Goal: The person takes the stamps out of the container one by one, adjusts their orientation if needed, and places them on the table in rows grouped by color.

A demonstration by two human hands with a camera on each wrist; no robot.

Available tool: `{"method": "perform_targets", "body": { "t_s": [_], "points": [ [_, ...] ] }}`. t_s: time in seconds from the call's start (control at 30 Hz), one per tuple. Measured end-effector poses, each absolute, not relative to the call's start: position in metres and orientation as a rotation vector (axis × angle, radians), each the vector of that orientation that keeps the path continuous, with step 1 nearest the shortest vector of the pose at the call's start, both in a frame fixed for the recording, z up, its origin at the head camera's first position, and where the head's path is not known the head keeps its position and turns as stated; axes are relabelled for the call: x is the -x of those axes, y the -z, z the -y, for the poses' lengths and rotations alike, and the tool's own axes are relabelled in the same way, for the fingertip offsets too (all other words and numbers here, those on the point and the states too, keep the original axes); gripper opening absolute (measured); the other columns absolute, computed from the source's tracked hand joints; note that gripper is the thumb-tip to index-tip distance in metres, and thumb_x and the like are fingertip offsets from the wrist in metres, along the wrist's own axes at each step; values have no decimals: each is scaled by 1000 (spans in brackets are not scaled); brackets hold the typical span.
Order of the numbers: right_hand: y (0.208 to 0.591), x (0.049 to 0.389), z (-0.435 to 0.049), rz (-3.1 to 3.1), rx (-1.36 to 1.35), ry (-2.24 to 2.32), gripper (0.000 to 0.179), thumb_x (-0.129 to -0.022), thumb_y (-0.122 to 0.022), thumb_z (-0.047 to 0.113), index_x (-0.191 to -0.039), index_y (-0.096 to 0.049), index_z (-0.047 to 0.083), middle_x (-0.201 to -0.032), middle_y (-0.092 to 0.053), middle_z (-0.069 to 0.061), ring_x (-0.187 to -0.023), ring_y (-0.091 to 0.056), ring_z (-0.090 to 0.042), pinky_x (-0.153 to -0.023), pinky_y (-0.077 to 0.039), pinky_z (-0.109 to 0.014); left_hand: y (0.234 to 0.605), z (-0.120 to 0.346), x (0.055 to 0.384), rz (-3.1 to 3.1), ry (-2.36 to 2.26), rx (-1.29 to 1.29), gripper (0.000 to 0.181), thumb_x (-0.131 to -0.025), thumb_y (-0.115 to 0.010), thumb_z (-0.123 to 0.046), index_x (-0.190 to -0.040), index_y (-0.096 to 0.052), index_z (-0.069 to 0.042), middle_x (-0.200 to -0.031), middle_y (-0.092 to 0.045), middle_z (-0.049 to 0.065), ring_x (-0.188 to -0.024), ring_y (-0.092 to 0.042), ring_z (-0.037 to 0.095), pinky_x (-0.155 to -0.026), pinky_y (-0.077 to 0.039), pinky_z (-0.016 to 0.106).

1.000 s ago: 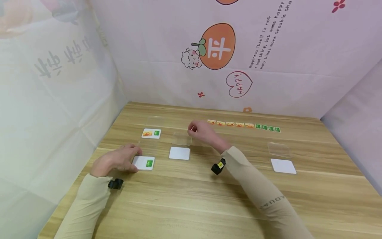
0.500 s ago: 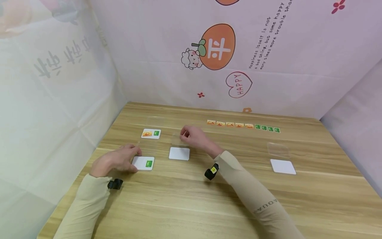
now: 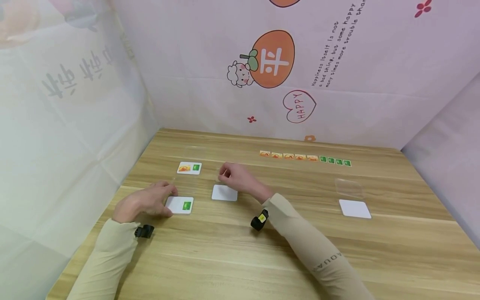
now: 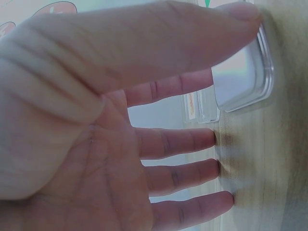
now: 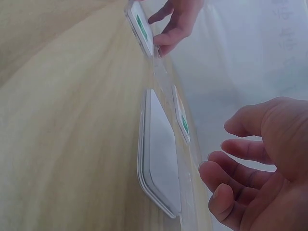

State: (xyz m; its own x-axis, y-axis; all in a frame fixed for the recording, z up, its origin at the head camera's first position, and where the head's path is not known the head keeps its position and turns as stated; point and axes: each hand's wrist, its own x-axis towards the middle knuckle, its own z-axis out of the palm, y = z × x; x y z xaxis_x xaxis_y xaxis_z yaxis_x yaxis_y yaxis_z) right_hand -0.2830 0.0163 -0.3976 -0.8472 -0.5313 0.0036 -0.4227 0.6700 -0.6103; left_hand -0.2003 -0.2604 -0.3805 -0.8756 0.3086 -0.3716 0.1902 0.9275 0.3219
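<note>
My left hand [image 3: 146, 203] holds a white card [image 3: 176, 205] in a clear case at its left end, thumb on the near edge and index finger at the far edge. That card bears a green square picture at its right; my other fingers reach down to the tabletop. My right hand [image 3: 238, 179] hovers over the flipped-up clear lid of a blank white card [image 3: 224, 193], fingers loosely curled. In the right wrist view its thumb and fingertips [image 5: 233, 126] stand apart with nothing visible between them. Behind lies a card [image 3: 189, 168] with an orange and a green picture.
Toward the back of the wooden table [image 3: 210, 258] runs a row of small orange pieces [image 3: 288, 156] and green pieces [image 3: 331, 160]. Another blank white card [image 3: 355, 208] lies at the right, its clear lid [image 3: 349, 188] behind it. Printed cloth hangs around the table.
My right hand has moved left, from beside the row of small pieces to above the middle card's clear lid. My left hand stays at its card.
</note>
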Motion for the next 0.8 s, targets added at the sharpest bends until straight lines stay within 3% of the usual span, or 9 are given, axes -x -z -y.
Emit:
{"method": "perform_targets", "body": {
  "t_s": [0.8],
  "points": [
    [404, 262, 10, -2636, 944, 985, 12, -93, -61, 17, -99, -67, 8, -90, -65, -3, -74, -55, -10, -61, -43, -18, 382, 261, 201, -2668, -377, -367, 47, -80, -81, -26, -120, -57, -17, -143, -43, 23, -122, -46, 37, -100, -41, 59]
  ]
}}
